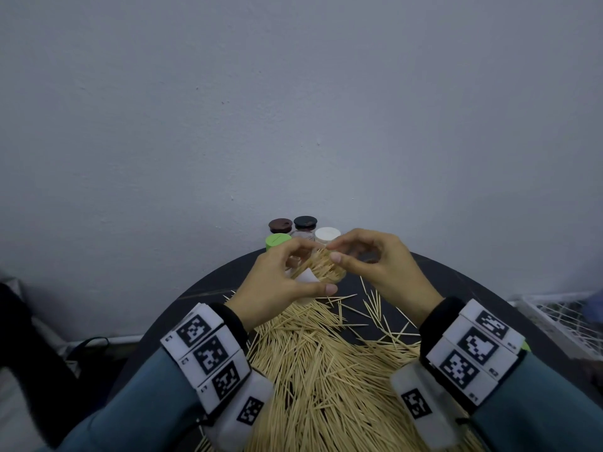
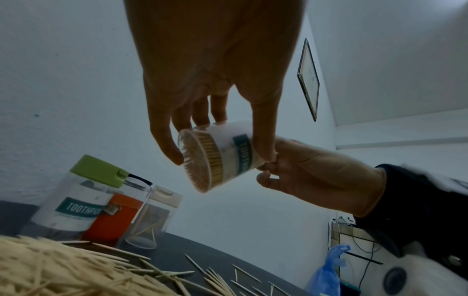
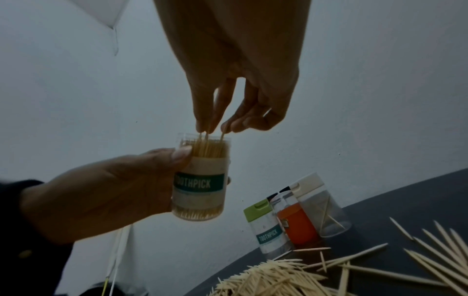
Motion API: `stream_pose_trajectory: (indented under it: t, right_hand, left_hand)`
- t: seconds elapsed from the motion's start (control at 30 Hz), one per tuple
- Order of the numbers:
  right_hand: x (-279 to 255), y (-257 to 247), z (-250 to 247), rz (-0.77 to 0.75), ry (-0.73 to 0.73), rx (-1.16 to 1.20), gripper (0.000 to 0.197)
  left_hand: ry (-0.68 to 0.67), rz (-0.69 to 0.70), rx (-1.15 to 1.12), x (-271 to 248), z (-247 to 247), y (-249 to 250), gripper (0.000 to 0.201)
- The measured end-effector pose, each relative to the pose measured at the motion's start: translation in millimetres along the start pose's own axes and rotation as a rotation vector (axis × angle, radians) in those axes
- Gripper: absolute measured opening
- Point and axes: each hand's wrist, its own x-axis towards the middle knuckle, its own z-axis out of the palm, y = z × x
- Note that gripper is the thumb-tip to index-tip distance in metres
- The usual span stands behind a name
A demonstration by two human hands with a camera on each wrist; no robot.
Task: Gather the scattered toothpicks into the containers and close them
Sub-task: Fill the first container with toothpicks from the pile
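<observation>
My left hand (image 1: 318, 267) grips a clear, lidless toothpick container (image 1: 323, 272) with a teal TOOTHPICK label, tilted above the black table (image 1: 456, 288). The container (image 3: 200, 180) is packed nearly full. My right hand (image 1: 332, 251) is at its mouth, and the fingertips (image 3: 211, 128) pinch a few toothpicks (image 3: 206, 138) that stick up from the opening. In the left wrist view, the left hand (image 2: 217, 148) wraps the container (image 2: 229, 160), with the right hand (image 2: 316, 176) behind it. A big pile of loose toothpicks (image 1: 326, 370) covers the table near me.
Closed containers stand at the table's far edge by the wall: a green-lidded one (image 1: 277, 241), a brown-lidded one (image 1: 280, 225), a black-lidded one (image 1: 305, 221) and a white-lidded one (image 1: 327, 234). A white wire basket (image 1: 554, 318) is off the table's right side, with a blue bag (image 2: 326, 270) below.
</observation>
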Motion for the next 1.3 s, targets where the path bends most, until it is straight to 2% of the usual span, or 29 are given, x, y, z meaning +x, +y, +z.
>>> stream_pose_trajectory:
  t: [0.17, 0.4, 0.67, 0.77, 0.9, 1.07, 1.3]
  right_hand:
    - [1, -6, -5, 0.071, -0.096, -0.049, 0.007]
    - [-2, -9, -9, 0.122, -0.113, -0.192, 0.007]
    - [-5, -13, 0, -0.005, 0.08, -0.183, 0.017]
    - [-5, -14, -1, 0.045, 0.024, -0.147, 0.013]
    - [-3, -17, -6, 0.066, -0.058, -0.156, 0.004]
    - [-2, -18, -6, 0.028, -0.144, -0.222, 0.009]
    - [-4, -14, -6, 0.034, -0.12, -0.276, 0.009]
  left_hand:
    - [0.028, -0.002, -0.007, 1, -1, 1, 0.052]
    - [0.023, -0.008, 0.032, -1, -1, 1, 0.05]
    - [-0.013, -0.014, 0.049, -1, 5, 0, 0.053]
    - [-0.046, -0.008, 0.041, -2, 5, 2, 0.052]
    - [-0.018, -0.019, 0.029, -2, 1, 1, 0.051]
    - [0.006, -0.033, 0.047, -1, -1, -1, 0.054]
    - [-0.002, -0.039, 0.048, -1, 1, -2, 0.055]
